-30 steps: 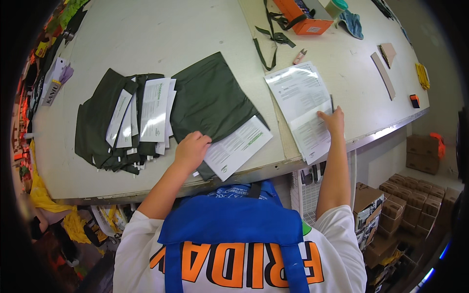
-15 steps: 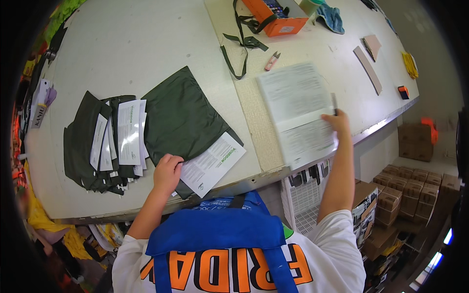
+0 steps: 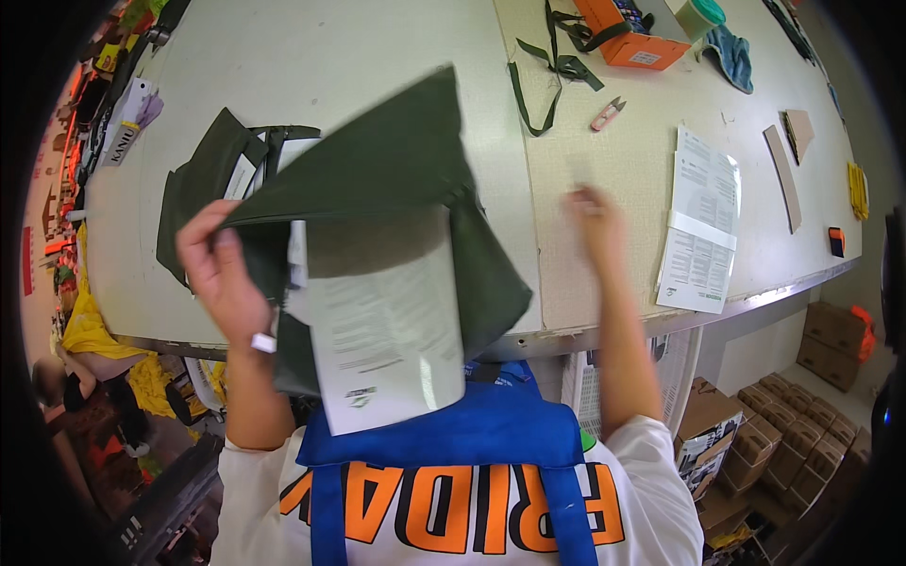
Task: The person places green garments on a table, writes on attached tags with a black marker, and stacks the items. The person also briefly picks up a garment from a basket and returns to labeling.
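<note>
The left hand [image 3: 219,274] is closed in a pinch on the upper edge of a dark green fabric bag [image 3: 396,179], which is lifted clear of the near edge of the pale worktable [image 3: 311,57] and hangs toward the person's chest. A white printed paper sheet [image 3: 382,330] lies against the bag's underside and dangles below it. Doing this well seems to call for a firm pinch at the cloth's edge with the sheet held flat against the fabric, so that it neither slips out nor creases as the bag swings.

The right hand [image 3: 596,215] hovers over the beige mat [image 3: 604,170] near the table's near edge. It is blurred, and I cannot tell whether its fingers are spread or curled; it appears to hold nothing. To its right a stack of white printed leaflets [image 3: 700,222] lies flat by the right near edge. A pile of dark green bags with white slips [image 3: 212,170] rests behind the left hand, toward the table's left edge.
</note>
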